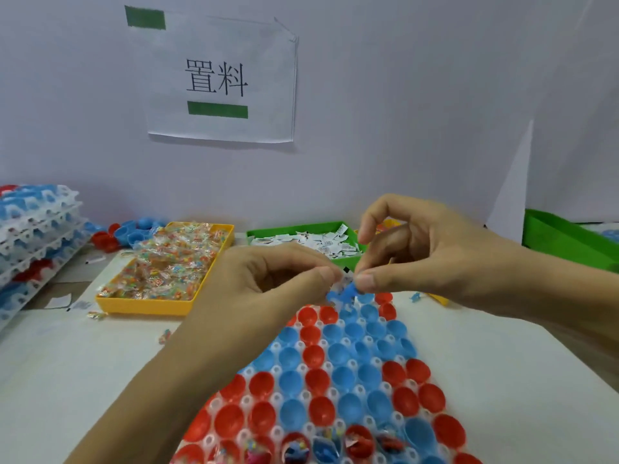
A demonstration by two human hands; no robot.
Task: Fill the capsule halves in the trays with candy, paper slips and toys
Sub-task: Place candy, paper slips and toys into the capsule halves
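Observation:
A white tray (335,393) of red and blue capsule halves lies in front of me; the nearest row holds candy and toys, the rest look empty. Both hands meet above its far end. My right hand (432,252) pinches a small blue toy (346,291) between thumb and finger. My left hand (268,279) has its fingers curled, its fingertips at the same blue toy and a paper slip (346,274); what else it holds is hidden. A yellow bin of wrapped candy (167,262) stands back left, and a green bin of paper slips (304,241) behind my hands.
Stacked white trays with capsule halves (30,236) stand at the far left, loose red and blue halves (130,231) behind the candy bin. Another green bin (566,242) sits at the right. A printed sign (217,78) hangs on the wall. Stray candies and slips lie on the table.

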